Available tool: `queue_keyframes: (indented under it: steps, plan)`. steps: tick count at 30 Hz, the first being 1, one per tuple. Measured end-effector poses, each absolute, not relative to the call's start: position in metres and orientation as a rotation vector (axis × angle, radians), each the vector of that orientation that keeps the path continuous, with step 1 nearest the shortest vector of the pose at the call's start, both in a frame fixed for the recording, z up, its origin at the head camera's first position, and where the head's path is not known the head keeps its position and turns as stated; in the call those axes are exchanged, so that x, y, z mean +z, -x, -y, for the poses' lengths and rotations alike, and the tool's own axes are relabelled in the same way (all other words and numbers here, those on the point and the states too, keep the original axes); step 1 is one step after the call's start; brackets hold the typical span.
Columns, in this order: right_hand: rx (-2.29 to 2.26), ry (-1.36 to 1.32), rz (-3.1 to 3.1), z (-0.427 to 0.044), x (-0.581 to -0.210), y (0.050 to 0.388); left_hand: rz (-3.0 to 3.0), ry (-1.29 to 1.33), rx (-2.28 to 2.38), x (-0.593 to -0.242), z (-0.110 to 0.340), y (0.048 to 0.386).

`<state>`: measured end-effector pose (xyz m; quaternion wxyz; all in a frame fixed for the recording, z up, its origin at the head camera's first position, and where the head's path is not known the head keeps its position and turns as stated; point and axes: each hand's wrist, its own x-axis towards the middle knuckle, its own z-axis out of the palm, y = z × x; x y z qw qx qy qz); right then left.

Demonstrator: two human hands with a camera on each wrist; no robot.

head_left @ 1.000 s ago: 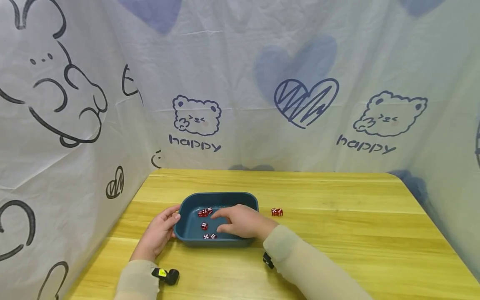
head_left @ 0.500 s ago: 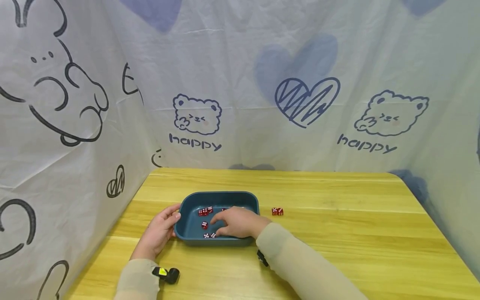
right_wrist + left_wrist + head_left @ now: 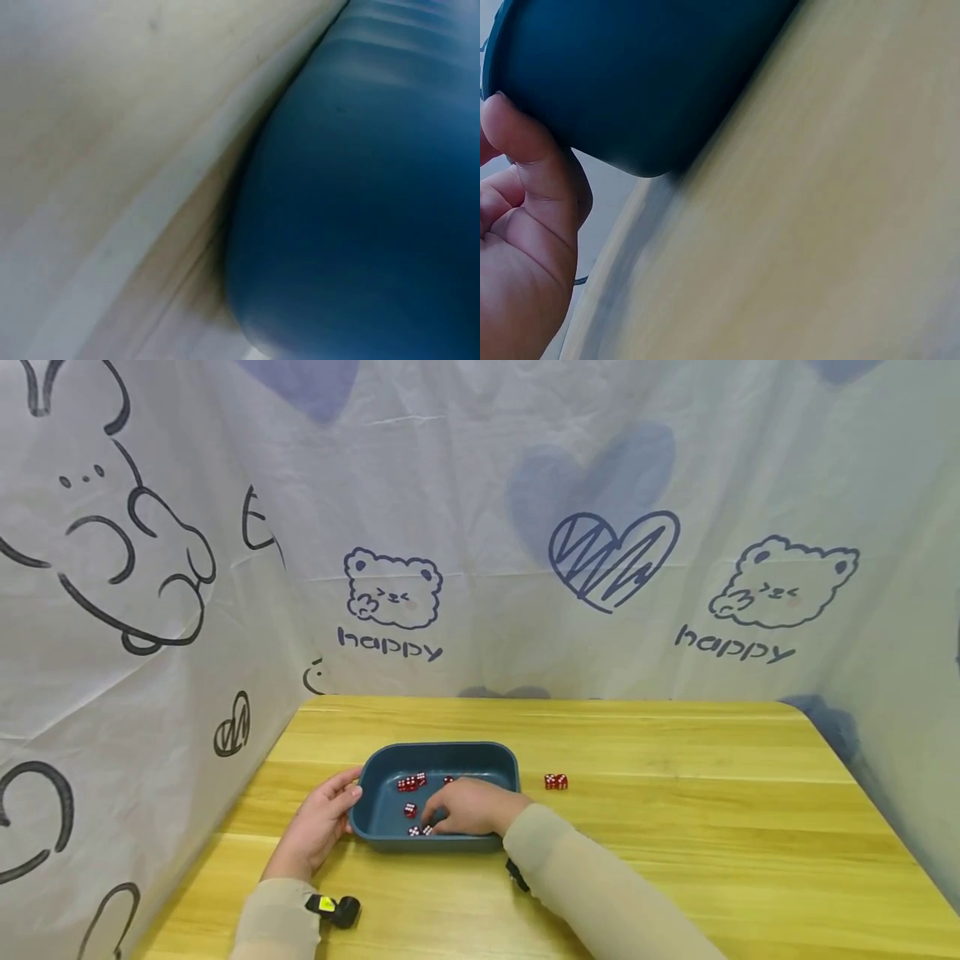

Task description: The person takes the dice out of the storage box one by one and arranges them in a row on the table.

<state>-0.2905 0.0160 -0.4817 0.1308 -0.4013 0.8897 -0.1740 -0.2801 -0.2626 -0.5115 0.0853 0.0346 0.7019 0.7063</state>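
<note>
A dark teal plastic box sits on the table with several red dice in it. My left hand holds the box's left end, thumb at the rim; in the left wrist view that thumb lies against the wall. My right hand reaches into the box, its thumb and forefinger bent down and apart beside a die near the front wall. Its other fingers are hidden. The right wrist view shows only the box's outer wall and the tabletop, no hand.
Two red dice lie together on the yellow wooden table, right of the box. A white printed cloth hangs behind the table and along its sides.
My right hand has moved slightly left and down inside the box, its forefinger lowering towards the front dice. A die behind the hand has come into view. My left hand stays in place.
</note>
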Motion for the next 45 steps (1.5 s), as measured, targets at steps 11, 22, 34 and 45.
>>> queue_keyframes:
  steps: [11,22,34,45]
  plan:
    - [-0.485,1.168,-2.588,-0.0129,-0.4877,0.2953,-2.081,-0.097,2.114,-0.5091,0.26,0.2792]
    - [-0.446,1.17,-2.599,-0.0086,-0.4877,0.2926,-2.074,-0.096,2.117,-0.5126,0.263,0.2774]
    - [-0.475,1.138,-2.637,-0.0118,-0.4869,0.2922,-2.071,-0.104,2.114,-0.5116,0.2617,0.2775]
    - [-0.564,1.08,-2.684,-0.0115,-0.4824,0.2927,-2.077,-0.118,2.113,-0.5092,0.262,0.2785]
